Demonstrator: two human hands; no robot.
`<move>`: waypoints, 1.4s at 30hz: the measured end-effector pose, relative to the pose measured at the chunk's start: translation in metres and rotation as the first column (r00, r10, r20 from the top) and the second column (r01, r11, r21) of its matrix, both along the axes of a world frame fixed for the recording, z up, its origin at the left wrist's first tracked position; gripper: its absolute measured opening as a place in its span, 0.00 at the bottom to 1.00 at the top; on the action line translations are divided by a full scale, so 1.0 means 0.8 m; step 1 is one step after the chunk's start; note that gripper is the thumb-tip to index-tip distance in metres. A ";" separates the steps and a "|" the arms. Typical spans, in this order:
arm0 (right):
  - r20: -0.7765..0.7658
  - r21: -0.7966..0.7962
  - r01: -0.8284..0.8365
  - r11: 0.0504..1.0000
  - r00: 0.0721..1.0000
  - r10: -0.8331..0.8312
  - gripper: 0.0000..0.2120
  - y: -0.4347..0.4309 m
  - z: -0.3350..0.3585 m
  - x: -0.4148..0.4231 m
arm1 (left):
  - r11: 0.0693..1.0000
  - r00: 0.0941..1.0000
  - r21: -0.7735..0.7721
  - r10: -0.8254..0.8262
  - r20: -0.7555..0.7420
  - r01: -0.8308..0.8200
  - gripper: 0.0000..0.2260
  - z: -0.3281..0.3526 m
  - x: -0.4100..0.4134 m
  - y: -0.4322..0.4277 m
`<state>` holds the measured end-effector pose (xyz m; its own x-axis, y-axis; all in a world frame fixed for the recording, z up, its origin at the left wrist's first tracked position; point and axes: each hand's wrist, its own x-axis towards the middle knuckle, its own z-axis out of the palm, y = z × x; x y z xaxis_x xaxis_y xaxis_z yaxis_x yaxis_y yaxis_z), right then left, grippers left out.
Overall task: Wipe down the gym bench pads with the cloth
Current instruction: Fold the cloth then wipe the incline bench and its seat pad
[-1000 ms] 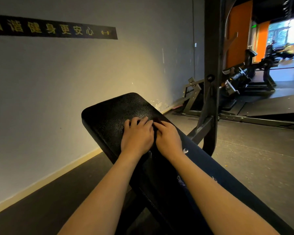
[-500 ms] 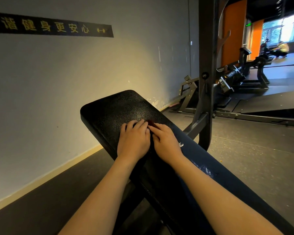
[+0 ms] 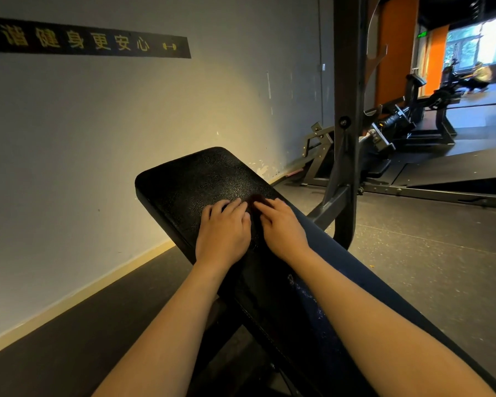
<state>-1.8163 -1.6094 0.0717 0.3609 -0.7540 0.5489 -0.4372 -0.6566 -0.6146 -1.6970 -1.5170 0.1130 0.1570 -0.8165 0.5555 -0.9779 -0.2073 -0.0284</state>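
Note:
A black textured bench pad (image 3: 189, 179) slopes up and away from me toward the grey wall. My left hand (image 3: 223, 233) and my right hand (image 3: 281, 229) lie side by side on the pad's middle, palms down, fingers pressing flat. A small dark reddish cloth (image 3: 259, 199) peeks out between the fingertips of both hands; most of it is hidden under them. Along the bench's right side runs a dark blue surface (image 3: 335, 253) with small white marks.
A black steel rack upright (image 3: 348, 110) stands close to the right of the bench, with a brace (image 3: 327, 206) angling down toward it. More gym machines (image 3: 407, 130) and a ramp sit further right. The grey wall (image 3: 98, 138) with a skirting board lies to the left.
Both hands have slid a little back toward me along the pad, staying together on the cloth. My view has shifted slightly.

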 end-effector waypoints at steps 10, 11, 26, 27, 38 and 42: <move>-0.038 -0.105 -0.066 0.992 0.997 0.063 0.20 0.012 0.002 -0.003 | 1.000 0.998 0.009 -0.016 -0.065 0.017 0.22 0.003 0.001 -0.001; -0.057 -0.075 -0.029 0.997 0.998 0.024 0.20 0.002 0.004 -0.007 | 1.000 0.998 0.020 -0.009 -0.058 0.011 0.22 0.002 0.002 -0.002; -0.019 0.012 0.113 0.994 0.993 -0.113 0.21 -0.072 0.023 0.010 | 0.999 0.997 0.035 -0.009 -0.073 0.012 0.21 0.018 0.016 -0.055; -0.021 0.037 0.139 0.990 0.990 -0.138 0.21 -0.076 0.027 0.014 | 1.000 0.997 0.020 -0.016 -0.081 0.017 0.21 0.018 0.017 -0.057; 0.024 0.010 -0.007 1.000 1.000 0.007 0.20 -0.036 0.024 0.021 | 0.999 0.996 -0.018 -0.046 -0.071 0.045 0.21 0.021 0.001 -0.040; 0.052 0.008 -0.001 1.000 0.999 0.000 0.19 0.008 0.016 0.026 | 0.990 0.981 -0.080 -0.129 -0.144 0.118 0.19 0.017 0.005 -0.024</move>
<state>-1.7955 -1.6032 0.0849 0.3325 -0.7584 0.5606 -0.4041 -0.6517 -0.6419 -1.6929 -1.5361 0.1262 0.1425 -0.7942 0.5907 -0.9883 -0.0810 0.1296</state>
